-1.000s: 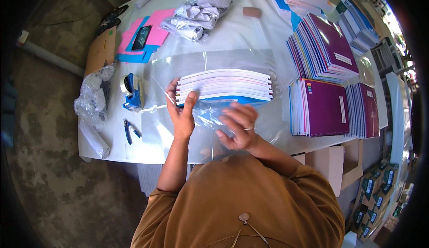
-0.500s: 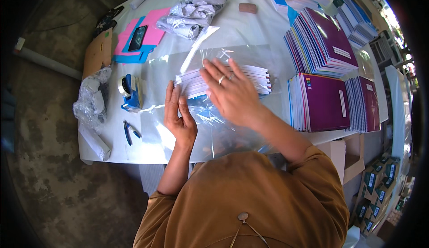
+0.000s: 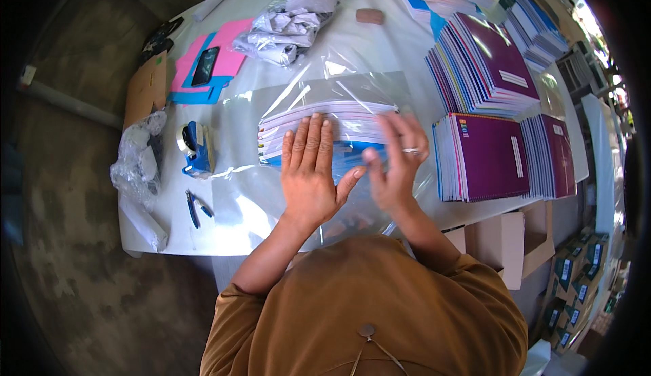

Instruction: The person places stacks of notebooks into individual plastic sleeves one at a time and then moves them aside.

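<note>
A stack of thin booklets [image 3: 352,122] lies in front of me under clear plastic film [image 3: 339,67]. Its white page edges and some blue at the near side show through. My left hand [image 3: 310,179] rests flat over the film on the stack, fingers stretched and thumb apart. By the stack's right end is my right hand [image 3: 400,166], wearing a ring. Its fingers are blurred, but they look extended with the thumb apart, and I see nothing held. Whether the right fingertips touch the film, I cannot tell.
On the left are a blue tape dispenser [image 3: 197,149], small cutters [image 3: 196,208] and a phone [image 3: 205,66] on pink and blue sheets. Crumpled plastic [image 3: 291,23] and a brown block [image 3: 369,16] lie farther back. Purple spiral notebooks [image 3: 491,155] are stacked on the right.
My left hand has moved from the stack's left end onto its top, now flat. The right hand has shifted from the top to the right end. The film has moved over the stack.
</note>
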Available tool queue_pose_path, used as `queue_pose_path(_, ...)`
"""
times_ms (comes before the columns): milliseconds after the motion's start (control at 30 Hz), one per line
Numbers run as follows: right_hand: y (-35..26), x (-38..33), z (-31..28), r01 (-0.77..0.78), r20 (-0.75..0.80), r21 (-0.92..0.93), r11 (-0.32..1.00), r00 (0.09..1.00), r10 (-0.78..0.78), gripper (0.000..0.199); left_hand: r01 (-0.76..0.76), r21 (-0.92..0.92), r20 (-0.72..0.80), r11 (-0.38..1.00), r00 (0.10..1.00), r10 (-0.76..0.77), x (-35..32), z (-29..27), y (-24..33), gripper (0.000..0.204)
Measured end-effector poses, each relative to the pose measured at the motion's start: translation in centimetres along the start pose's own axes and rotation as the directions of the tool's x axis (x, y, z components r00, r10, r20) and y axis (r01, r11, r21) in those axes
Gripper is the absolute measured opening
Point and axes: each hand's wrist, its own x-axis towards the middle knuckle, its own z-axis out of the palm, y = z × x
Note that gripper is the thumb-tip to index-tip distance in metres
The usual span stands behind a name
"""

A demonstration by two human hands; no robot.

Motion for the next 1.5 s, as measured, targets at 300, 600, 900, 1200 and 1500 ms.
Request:
queue_pose_path(300,-2.3,0.8,1.1,0.255,0.223,0.043,0.966,0.940,-0.258,0.043,0.366,-0.711,0.291,0.601,0.930,-0.223,3.2,-4.8,-2.4,0.078)
queue_pose_path(600,-2.1,0.7,1.5,0.350,0.199,-0.030,0.936,0.920,-0.338,0.042,0.496,-0.685,0.608,0.533,0.792,0.044,13.9,-3.1,-7.8,0.051)
queue_pose_path(900,0.7,-0.1,4.4,0.491,-0.154,0.080,0.868,0.866,-0.476,0.035,-0.368,-0.207,-0.217,0.907,0.921,0.324,4.2,-1.2,-2.8,0.012)
queue_pose_path(1200,0.5,-0.4,3.4,0.319,-0.274,0.059,0.946,0.916,-0.292,0.025,-0.320,-0.201,-0.335,0.926,0.910,0.243,-1.3,0.7,-2.1,0.020)
queue_pose_path(1500,1.8,-0.8,4.4,0.437,-0.330,0.072,0.896,0.858,-0.392,0.023,0.689,-0.067,-0.456,0.722,0.622,-0.636,-7.1,-5.5,-19.1,0.028)
